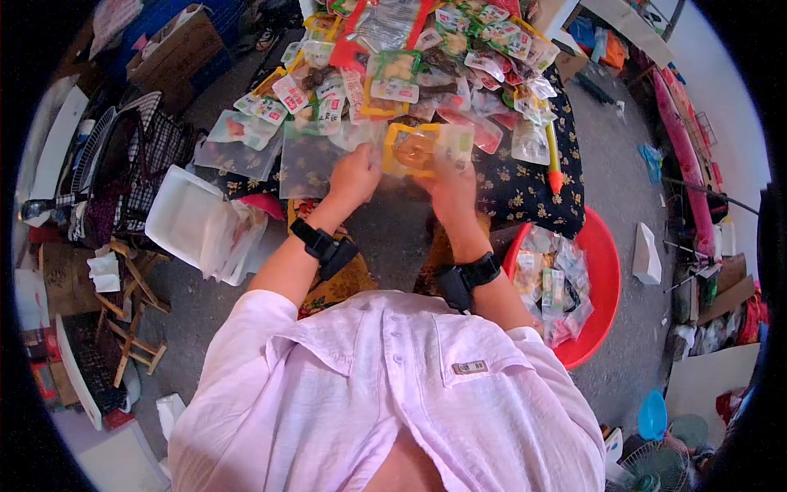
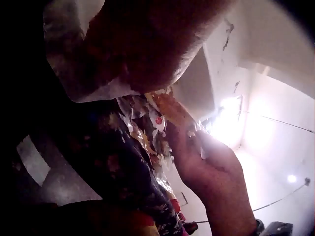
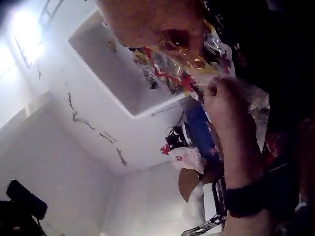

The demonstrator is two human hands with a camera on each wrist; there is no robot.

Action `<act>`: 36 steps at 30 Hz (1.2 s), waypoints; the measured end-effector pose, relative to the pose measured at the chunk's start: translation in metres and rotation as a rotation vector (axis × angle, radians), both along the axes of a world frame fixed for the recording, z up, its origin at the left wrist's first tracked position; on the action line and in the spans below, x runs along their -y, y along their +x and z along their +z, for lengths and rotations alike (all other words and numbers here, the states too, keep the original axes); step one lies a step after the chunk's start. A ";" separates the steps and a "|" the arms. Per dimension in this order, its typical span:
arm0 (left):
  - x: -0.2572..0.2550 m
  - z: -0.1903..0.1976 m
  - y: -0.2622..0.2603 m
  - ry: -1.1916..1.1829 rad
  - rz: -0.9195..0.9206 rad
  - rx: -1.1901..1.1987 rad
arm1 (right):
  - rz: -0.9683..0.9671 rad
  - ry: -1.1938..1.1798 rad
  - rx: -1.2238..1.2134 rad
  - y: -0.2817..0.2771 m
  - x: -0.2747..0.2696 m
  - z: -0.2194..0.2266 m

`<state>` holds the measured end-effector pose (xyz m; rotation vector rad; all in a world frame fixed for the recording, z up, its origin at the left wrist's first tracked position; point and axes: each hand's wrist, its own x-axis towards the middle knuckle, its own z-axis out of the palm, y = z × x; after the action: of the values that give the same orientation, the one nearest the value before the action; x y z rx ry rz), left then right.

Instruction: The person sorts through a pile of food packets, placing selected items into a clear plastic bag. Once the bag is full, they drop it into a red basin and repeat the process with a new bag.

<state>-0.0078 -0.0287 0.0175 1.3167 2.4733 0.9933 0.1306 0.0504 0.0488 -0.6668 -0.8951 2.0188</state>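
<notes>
Gripping one yellow-edged packet (image 1: 416, 149) at the near edge of the table (image 1: 525, 193): left hand (image 1: 354, 176) pinching its left side, right hand (image 1: 449, 187) pinching its right side, both sets of fingers curled onto the film. Holding it just above the floral cloth, right in front of a heaped pile of packets (image 1: 426, 57) covering most of the table behind it. Lying flat just left of the left hand, a clear bag (image 1: 307, 164), with another clear sheet (image 1: 234, 156) beside it. Crowding the far side, that pile leaving little bare cloth beyond the held packet. Resting at the table's right edge, an orange-tipped stick (image 1: 554, 164). Sitting on the floor at the right, beside the right forearm, a red basin (image 1: 602, 279) holding more packets. Standing at the left of the lap, a white tub (image 1: 176, 213) with white sheets spilling out of it; further left, a wooden stool (image 1: 135, 295) and a checked bag (image 1: 152, 152). Showing in the wrist views, only hands and crinkled wrappers, too dim for more.
</notes>
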 end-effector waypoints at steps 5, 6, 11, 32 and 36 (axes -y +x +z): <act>0.001 0.004 0.001 -0.017 -0.013 -0.033 | 0.009 0.069 0.050 0.002 0.000 0.008; 0.001 0.004 0.001 -0.045 -0.029 -0.050 | 0.020 0.074 0.046 0.003 0.000 0.009; 0.001 -0.005 0.001 0.046 -0.044 0.004 | 0.055 0.213 0.185 0.003 -0.011 -0.007; 0.003 0.023 0.012 -0.063 -0.027 -0.246 | -0.052 0.627 0.320 -0.033 0.002 -0.051; 0.008 0.015 0.006 0.007 -0.066 -0.190 | 0.180 0.781 0.175 -0.037 0.005 -0.082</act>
<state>-0.0016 -0.0362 0.0325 1.5511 2.5428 0.9010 0.0936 0.0457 -0.0333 -0.3219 -1.7595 1.5687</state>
